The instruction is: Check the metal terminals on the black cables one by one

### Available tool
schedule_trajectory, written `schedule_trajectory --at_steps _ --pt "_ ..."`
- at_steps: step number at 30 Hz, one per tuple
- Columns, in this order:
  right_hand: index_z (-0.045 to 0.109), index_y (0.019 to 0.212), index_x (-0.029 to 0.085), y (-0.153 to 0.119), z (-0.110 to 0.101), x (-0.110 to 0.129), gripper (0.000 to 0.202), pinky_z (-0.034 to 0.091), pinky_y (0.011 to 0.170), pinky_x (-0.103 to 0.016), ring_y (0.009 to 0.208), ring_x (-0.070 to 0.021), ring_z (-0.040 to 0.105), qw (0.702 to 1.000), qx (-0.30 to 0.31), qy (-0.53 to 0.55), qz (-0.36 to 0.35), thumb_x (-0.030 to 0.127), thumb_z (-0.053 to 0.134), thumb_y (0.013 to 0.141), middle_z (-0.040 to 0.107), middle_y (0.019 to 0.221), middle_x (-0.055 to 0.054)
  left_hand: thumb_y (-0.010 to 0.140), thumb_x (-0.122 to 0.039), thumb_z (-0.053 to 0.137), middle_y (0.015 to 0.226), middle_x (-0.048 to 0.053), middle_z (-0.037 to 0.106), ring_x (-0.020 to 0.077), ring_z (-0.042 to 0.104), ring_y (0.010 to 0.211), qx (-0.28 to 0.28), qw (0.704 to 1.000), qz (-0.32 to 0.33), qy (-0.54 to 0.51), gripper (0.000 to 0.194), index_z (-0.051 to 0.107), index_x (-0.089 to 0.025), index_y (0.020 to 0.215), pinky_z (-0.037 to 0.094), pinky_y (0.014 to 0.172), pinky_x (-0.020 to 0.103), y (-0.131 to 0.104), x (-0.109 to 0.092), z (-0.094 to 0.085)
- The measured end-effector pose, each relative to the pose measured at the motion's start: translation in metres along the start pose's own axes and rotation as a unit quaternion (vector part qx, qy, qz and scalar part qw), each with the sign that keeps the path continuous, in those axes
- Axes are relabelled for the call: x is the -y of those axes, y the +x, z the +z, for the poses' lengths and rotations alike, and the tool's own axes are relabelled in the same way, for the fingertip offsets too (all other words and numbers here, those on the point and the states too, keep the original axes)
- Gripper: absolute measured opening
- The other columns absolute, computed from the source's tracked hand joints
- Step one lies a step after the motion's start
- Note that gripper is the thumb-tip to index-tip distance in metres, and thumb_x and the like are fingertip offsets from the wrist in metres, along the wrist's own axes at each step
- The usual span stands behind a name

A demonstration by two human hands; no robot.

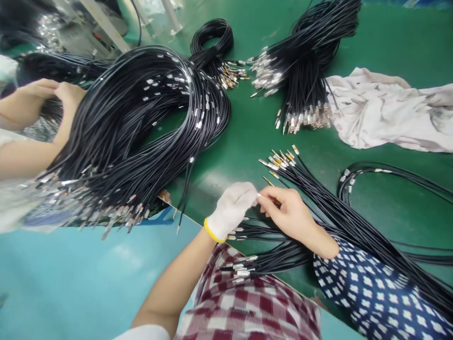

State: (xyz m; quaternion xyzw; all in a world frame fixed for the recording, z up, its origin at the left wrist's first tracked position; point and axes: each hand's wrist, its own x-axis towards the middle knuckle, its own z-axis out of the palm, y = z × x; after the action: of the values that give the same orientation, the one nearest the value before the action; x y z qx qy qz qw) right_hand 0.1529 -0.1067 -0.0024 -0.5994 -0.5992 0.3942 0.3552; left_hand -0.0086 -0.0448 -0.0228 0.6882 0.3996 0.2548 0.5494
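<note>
My left hand (233, 208), in a white knit glove with a yellow cuff, is closed with its fingertips pinched together. My bare right hand (285, 208) meets it, thumb and forefinger pinched on the small silvery end of a black cable (259, 194); most of that cable is hidden by the hands. Under and beside my wrists lie black cables with metal ends: one bundle (276, 231) below the right hand, another (272, 261) nearer my checked apron. A longer bundle (329, 203) runs diagonally behind the right hand, its tips pointing away from me.
A large coil of black cables (141, 108) covers the left of the green table (244, 127), with a co-worker's hands (46, 104) beside it. Farther back are a small tied coil (212, 42) and a folded bundle (304, 61). A crumpled white cloth (392, 108) lies right.
</note>
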Motion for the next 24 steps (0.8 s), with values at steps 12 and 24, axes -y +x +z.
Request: schedule_trajectory --at_steps 12,24 --pt "0.062 0.083 0.018 -0.002 0.002 -0.012 0.025 0.04 0.051 -0.022 0.053 -0.0104 0.052 0.983 0.0 0.182 0.038 0.038 0.057 0.098 0.058 0.064 0.003 0.087 -0.024 0.061 0.095 0.0 0.074 0.0133 0.068 0.084 -0.09 0.984 -0.056 -0.145 0.018 0.073 -0.021 0.099 0.055 0.079 0.023 0.003 -0.009 0.002" --pt "0.067 0.083 0.018 0.003 -0.002 -0.009 0.036 0.032 0.05 -0.025 0.053 -0.0111 0.044 0.973 -0.009 0.226 0.051 0.052 0.06 0.093 0.052 0.059 0.003 0.089 -0.019 0.06 0.105 0.001 0.077 0.0168 0.07 0.099 -0.095 0.995 0.021 0.009 0.022 0.078 -0.024 0.102 0.051 0.098 0.029 0.0 -0.007 0.001"
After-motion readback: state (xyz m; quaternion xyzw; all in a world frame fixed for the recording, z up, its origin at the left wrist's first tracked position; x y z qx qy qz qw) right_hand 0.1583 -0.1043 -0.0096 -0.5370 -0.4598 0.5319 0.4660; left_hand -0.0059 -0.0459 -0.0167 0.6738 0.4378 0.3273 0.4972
